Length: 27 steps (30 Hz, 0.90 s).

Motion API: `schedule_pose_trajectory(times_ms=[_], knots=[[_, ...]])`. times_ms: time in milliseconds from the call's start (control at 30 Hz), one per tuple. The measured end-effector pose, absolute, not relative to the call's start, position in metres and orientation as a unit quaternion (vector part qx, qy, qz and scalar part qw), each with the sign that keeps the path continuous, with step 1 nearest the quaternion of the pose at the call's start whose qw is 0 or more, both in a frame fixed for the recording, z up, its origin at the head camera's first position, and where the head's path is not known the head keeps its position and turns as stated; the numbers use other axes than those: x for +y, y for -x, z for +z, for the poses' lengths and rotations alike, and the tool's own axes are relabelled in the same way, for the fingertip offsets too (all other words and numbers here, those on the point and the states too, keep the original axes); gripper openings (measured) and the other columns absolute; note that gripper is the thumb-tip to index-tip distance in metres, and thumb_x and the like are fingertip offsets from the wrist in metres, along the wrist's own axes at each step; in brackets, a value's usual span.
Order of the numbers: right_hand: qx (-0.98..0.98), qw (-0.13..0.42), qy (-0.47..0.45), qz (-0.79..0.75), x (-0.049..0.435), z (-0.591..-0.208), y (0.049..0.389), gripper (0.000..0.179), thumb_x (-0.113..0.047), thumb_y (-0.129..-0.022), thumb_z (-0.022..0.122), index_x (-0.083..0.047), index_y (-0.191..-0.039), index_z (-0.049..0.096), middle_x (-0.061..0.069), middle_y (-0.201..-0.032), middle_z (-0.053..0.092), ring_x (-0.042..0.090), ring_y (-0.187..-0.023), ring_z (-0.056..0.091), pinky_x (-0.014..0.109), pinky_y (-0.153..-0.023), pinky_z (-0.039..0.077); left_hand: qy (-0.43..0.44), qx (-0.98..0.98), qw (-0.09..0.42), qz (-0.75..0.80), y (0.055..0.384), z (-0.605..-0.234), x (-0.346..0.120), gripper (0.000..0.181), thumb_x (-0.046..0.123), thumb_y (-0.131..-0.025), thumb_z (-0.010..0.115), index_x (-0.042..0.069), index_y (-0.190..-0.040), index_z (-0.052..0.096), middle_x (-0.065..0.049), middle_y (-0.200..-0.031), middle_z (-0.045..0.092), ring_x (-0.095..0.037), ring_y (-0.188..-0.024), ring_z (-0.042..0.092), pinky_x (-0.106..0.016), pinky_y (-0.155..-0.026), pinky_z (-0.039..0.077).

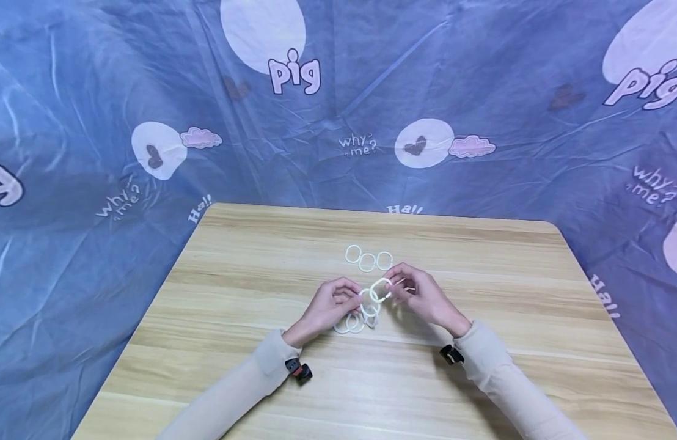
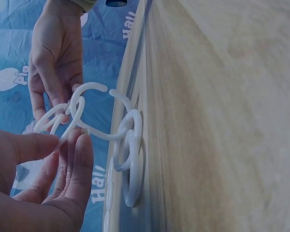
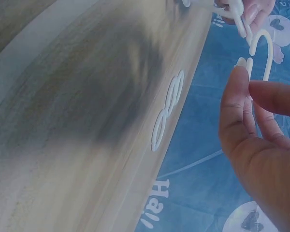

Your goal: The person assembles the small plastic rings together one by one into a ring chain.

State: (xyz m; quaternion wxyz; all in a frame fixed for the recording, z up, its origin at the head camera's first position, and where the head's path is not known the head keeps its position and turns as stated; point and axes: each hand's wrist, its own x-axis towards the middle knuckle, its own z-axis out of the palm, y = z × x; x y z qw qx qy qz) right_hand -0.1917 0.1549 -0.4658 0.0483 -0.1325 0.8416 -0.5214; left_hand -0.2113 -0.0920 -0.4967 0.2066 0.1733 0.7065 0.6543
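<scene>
Above the table, my left hand (image 1: 329,304) pinches a white plastic split ring (image 1: 368,309) between thumb and fingertips. Opposite it, my right hand (image 1: 424,296) pinches another white split ring (image 1: 373,296), which overlaps the left hand's ring. A gap shows in the right hand's ring (image 3: 269,54) in the right wrist view. From the left hand's ring a chain of linked rings (image 2: 137,166) runs down to the tabletop, and one of them, an open-gapped ring (image 2: 94,86), hangs closest to the fingers.
Three more white rings (image 1: 367,263) lie in a row on the wooden table (image 1: 250,269), beyond the hands. Blue printed cloth (image 1: 327,177) hangs behind the table's far edge and down both sides. A black wrist device (image 1: 299,371) sits at the left cuff.
</scene>
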Motion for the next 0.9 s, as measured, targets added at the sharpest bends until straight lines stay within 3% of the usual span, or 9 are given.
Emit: schedule_pose_trajectory(times_ms=[100, 300, 533, 900], knots=[[0.842, 0.047, 0.143, -0.519, 0.1532, -0.4664, 0.1918, 0.022, 0.003, -0.097, 0.065, 0.001, -0.119, 0.065, 0.022, -0.104, 0.072, 0.035, -0.089, 0.072, 0.025, -0.078, 0.063, -0.172, 0.709, 0.206, 0.653, 0.2116, -0.4979, -0.0919, 0.024, 0.004, -0.099, 0.068, -0.007, -0.12, 0.064, -0.03, -0.11, 0.071, -0.022, -0.086, 0.075, -0.039, -0.084, 0.067], [0.844, 0.038, 0.159, -0.512, 0.1503, -0.469, 0.1926, 0.02, 0.002, -0.097, 0.067, 0.001, -0.117, 0.066, 0.022, -0.101, 0.073, 0.034, -0.086, 0.071, 0.026, -0.077, 0.063, -0.177, 0.705, 0.2, 0.657, 0.2132, -0.4998, -0.0894, 0.024, 0.004, -0.099, 0.068, -0.008, -0.119, 0.064, -0.031, -0.109, 0.071, -0.035, -0.091, 0.075, -0.043, -0.086, 0.067], [0.839, 0.047, 0.161, -0.518, 0.1466, -0.4682, 0.1913, 0.019, 0.0, -0.098, 0.066, 0.001, -0.117, 0.066, 0.021, -0.102, 0.074, 0.039, -0.086, 0.072, 0.033, -0.076, 0.065, -0.174, 0.705, 0.207, 0.656, 0.2125, -0.4997, -0.0886, 0.023, 0.003, -0.098, 0.068, -0.007, -0.119, 0.064, -0.029, -0.109, 0.071, -0.02, -0.086, 0.075, -0.042, -0.086, 0.067], [0.838, 0.052, 0.159, -0.52, 0.1458, -0.4722, 0.1919, 0.021, 0.001, -0.098, 0.065, -0.002, -0.119, 0.066, 0.018, -0.103, 0.074, 0.037, -0.09, 0.072, 0.025, -0.081, 0.063, -0.175, 0.706, 0.205, 0.655, 0.2135, -0.5011, -0.0867, 0.022, -0.001, -0.097, 0.067, -0.007, -0.118, 0.065, -0.027, -0.107, 0.072, -0.016, -0.086, 0.073, -0.038, -0.086, 0.067]])
